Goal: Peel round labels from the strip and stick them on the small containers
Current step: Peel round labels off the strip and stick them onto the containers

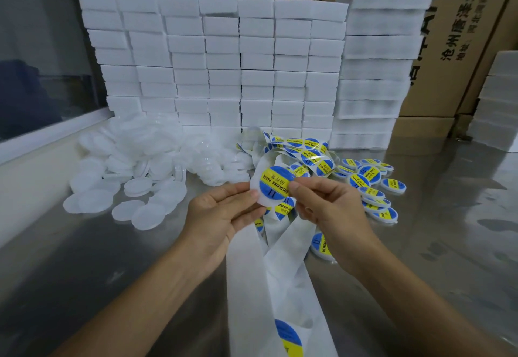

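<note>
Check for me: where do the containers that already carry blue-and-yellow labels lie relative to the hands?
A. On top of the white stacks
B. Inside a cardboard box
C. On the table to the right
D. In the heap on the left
C: the labelled containers lie on the metal table to the right of the hands, while the heap on the left holds plain white containers only.
</note>
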The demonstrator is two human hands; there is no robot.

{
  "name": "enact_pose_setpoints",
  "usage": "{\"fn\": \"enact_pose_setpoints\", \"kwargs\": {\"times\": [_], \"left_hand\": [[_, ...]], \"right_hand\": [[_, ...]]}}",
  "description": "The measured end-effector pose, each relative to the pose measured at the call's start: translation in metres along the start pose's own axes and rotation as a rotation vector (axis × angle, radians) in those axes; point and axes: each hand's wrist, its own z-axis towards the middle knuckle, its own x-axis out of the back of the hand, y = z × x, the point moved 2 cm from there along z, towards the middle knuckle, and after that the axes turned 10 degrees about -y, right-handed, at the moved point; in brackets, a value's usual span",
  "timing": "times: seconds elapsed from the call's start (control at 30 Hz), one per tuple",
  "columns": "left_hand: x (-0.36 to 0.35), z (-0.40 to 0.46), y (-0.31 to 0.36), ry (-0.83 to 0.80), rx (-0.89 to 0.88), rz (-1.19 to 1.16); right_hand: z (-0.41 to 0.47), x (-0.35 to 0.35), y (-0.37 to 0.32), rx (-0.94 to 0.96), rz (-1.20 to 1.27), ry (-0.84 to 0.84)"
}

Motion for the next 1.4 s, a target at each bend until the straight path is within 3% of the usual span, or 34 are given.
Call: {"fn": "enact_pose_setpoints", "kwargs": {"times": [0.77,1.4], "left_hand": [[-0.004,-0.004,0.002,0.025,-0.052,0.084],[-0.017,-0.014,0.005,-0.047,-0.177,0.303]], "right_hand": [[-0.002,-0.004,-0.002,0.059,-0.078,0.047],[-0.002,-0.001,-0.001,0.196,-0.371,0.167]]}}
